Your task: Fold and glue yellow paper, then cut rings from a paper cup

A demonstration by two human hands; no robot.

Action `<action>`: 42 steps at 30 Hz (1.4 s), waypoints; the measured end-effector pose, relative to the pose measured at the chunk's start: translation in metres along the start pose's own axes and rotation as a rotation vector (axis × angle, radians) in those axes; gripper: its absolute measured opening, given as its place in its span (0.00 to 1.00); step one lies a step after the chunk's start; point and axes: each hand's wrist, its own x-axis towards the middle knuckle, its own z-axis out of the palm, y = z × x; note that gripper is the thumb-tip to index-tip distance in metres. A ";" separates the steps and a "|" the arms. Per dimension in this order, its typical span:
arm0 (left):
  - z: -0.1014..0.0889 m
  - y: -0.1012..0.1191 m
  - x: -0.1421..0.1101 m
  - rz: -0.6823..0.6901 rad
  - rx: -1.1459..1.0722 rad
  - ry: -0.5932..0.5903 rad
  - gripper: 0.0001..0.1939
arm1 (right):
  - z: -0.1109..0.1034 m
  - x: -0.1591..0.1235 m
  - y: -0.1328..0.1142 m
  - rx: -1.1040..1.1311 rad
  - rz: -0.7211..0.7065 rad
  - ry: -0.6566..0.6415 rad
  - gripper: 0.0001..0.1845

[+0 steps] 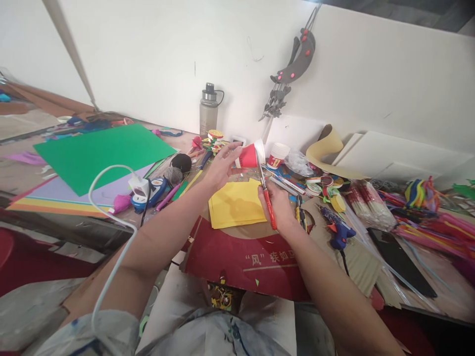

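Note:
My left hand (223,167) is closed on a red and white paper cup (248,156), which lies tipped sideways in the air with its white end to the right. My right hand (276,205) grips red-handled scissors (270,203). Their blades point up and reach the white end of the cup; whether they cut into it I cannot tell. Below both hands lie yellow paper sheets (233,205) on a dark red board (237,262). Just behind the scissors stands a stack of paper cups (277,155).
Green paper (107,153) and a power strip (150,195) with a white cable are on the left. A bottle (209,111) stands by the wall. To the right are a blue glue gun (339,232), a utility knife (300,212), a black phone (401,259) and bundled pipe cleaners (438,227).

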 end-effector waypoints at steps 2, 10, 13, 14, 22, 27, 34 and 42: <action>0.000 0.000 0.000 -0.024 -0.033 0.006 0.31 | 0.001 -0.001 0.000 0.011 0.006 -0.005 0.10; 0.003 -0.006 0.001 -0.048 0.008 0.022 0.27 | 0.000 -0.001 0.003 0.077 0.025 -0.039 0.13; 0.006 -0.005 -0.001 -0.058 0.014 0.046 0.24 | 0.000 -0.001 0.003 0.063 0.027 -0.011 0.13; 0.006 -0.004 -0.001 -0.057 0.012 0.052 0.24 | -0.001 -0.002 0.002 0.061 0.031 -0.006 0.12; 0.003 -0.004 0.000 -0.020 0.015 0.044 0.30 | -0.001 -0.002 -0.004 0.041 0.059 -0.020 0.11; 0.006 -0.005 -0.001 -0.029 0.063 0.027 0.31 | 0.001 -0.002 0.001 0.099 0.047 -0.046 0.15; 0.009 -0.008 -0.003 -0.034 0.089 0.025 0.34 | 0.000 -0.001 0.000 0.069 0.054 -0.014 0.14; 0.008 -0.009 -0.003 -0.045 0.076 0.049 0.31 | 0.007 -0.004 0.003 0.191 0.159 -0.052 0.19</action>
